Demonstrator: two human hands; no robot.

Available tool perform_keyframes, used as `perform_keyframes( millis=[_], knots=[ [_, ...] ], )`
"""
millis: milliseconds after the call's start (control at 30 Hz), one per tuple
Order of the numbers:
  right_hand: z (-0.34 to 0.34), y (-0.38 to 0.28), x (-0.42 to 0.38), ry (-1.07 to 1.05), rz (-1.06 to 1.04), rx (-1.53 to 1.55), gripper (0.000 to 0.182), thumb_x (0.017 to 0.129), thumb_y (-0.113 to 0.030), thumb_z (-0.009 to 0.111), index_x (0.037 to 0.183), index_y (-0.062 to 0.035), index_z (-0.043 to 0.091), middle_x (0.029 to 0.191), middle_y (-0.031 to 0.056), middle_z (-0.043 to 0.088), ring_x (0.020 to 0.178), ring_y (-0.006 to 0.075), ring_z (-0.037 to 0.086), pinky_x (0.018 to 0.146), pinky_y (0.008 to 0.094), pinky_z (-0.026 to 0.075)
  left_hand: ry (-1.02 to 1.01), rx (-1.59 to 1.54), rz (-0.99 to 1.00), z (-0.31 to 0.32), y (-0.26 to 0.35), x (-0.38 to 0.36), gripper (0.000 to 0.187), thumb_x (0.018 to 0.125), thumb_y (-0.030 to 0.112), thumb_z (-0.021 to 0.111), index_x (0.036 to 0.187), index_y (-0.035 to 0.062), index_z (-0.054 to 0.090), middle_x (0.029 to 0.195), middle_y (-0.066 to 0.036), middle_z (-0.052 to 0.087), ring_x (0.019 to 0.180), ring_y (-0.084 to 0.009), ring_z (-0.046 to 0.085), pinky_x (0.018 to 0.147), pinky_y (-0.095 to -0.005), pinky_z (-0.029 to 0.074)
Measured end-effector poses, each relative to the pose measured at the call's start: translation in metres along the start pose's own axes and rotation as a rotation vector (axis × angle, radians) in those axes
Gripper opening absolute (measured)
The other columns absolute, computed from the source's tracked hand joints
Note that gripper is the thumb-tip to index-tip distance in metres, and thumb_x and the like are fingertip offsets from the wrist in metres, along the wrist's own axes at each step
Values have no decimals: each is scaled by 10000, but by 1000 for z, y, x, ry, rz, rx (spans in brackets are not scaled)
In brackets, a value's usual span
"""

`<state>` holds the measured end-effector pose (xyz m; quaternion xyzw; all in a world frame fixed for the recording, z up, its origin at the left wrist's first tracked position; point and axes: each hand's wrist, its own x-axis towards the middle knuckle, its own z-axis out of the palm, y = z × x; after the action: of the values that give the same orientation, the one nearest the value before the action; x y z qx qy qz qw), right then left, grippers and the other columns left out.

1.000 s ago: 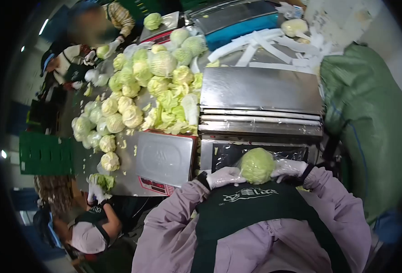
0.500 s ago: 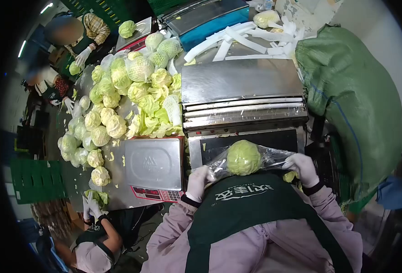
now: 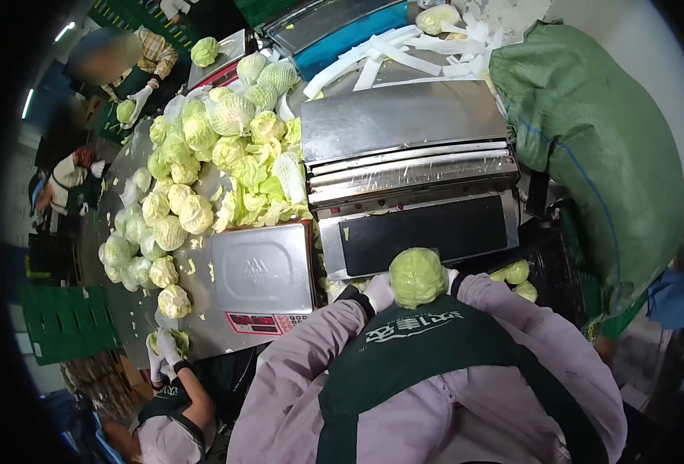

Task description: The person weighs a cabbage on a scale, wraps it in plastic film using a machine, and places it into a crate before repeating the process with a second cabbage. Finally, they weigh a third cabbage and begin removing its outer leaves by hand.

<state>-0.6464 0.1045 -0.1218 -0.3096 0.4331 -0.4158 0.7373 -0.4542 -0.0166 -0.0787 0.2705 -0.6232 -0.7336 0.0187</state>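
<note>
A round green cabbage (image 3: pixel 418 278) sits against the front of my dark green apron, just below the wrapping machine's black plate (image 3: pixel 425 236). My left hand (image 3: pixel 379 292), in a white glove, is at the cabbage's left side, its fingers partly hidden behind it. On the right side my right hand (image 3: pixel 452 280) shows only as a small bit of white glove; its fingers are hidden by the cabbage and the sleeve. Clear film looks drawn tight over the cabbage.
Left of the machine is a scale (image 3: pixel 258 271). Beyond it lie heaped cabbages (image 3: pixel 195 214) and loose leaves (image 3: pixel 253 182). A large green sack (image 3: pixel 597 162) stands at right. Co-workers' gloved hands (image 3: pixel 168 346) are at lower left and upper left.
Both my hands have come inward from the spread film to the sides of the cabbage. The film no longer stretches out sideways. The camera view has shifted slightly.
</note>
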Motion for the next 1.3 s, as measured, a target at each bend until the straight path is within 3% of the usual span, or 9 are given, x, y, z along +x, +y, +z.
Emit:
perform_keyframes(
  millis=[67, 267, 400, 533, 600, 667, 800, 933, 1300],
  knots=[
    [23, -33, -3, -55, 7, 335, 281, 963, -131, 481, 1202, -43, 599, 1129, 75, 652, 971, 161, 627, 839, 289, 494, -76, 665, 228, -9, -2, -1, 274, 875, 263, 628, 1091, 99, 663, 987, -211, 674, 918, -320, 674, 781, -392, 520],
    [77, -135, -45, -89, -41, 617, 278, 966, -166, 507, 1216, -84, 598, 1166, 39, 638, 990, 137, 623, 839, 281, 512, 228, 440, 529, -13, 146, -14, 159, 798, 138, 710, 882, 65, 596, 910, -87, 601, 893, -246, 564, 834, -330, 443],
    [88, -96, -48, -60, -102, 537, 249, 961, -179, 537, 1185, -94, 608, 1148, 19, 637, 976, 109, 614, 827, 276, 520, -318, 366, 723, -15, 211, -30, 207, 872, 89, 539, 1058, 47, 620, 1221, -167, 554, 1265, -306, 428, 1062, -399, 312],
    [92, 12, -34, 225, -79, 836, 228, 957, -177, 550, 1160, -95, 615, 1116, 14, 641, 960, 94, 609, 814, 274, 521, -631, -336, 126, 9, 215, -58, 452, 902, 304, 545, 1227, -4, 479, 1300, -138, 484, 1239, -227, 446, 1047, -344, 333],
    [110, -83, -69, 280, -431, 59, 240, 965, -194, 544, 1144, -53, 618, 1097, 34, 639, 937, 98, 614, 809, 245, 505, -650, -233, 148, 12, 206, -62, 602, 863, 422, 598, 1258, 1, 428, 1223, -110, 495, 1173, -183, 465, 1008, -330, 354],
    [116, -81, -88, 775, -128, 43, 265, 984, -192, 506, 1176, -37, 602, 1151, 42, 626, 957, 116, 609, 836, 260, 500, -661, -118, 94, 18, 208, -63, 483, 845, 201, 676, 1229, 34, 434, 1119, -62, 477, 1100, -153, 452, 984, -298, 346],
    [166, -136, -168, 661, -396, 299, 572, 983, -250, 521, 1455, -8, 307, 1382, 131, 474, 1266, 216, 474, 1038, 361, 405, -715, -44, -101, 36, 201, -60, 501, 853, 151, 674, 1254, 48, 392, 1151, -69, 488, 1096, -164, 476, 976, -303, 373],
    [197, -135, -190, 669, -517, -397, 900, 799, -345, 765, 1459, 14, 268, 1455, 178, 371, 1338, 257, 387, 1104, 347, 324, -653, -317, -530, 61, 185, -56, 474, 909, 180, 617, 1307, 46, 397, 1235, -106, 522, 1145, -191, 523, 978, -327, 440],
    [56, 14, -303, 926, -733, 1076, 671, 881, -430, 591, 1377, -16, 408, 1358, 150, 484, 1213, 273, 515, 1044, 421, 417, -304, -290, -655, 161, 198, 2, 521, 940, 417, 532, 1356, 124, 420, 1467, -129, 359, 1332, -286, 373, 1051, -486, 357]
  ],
)
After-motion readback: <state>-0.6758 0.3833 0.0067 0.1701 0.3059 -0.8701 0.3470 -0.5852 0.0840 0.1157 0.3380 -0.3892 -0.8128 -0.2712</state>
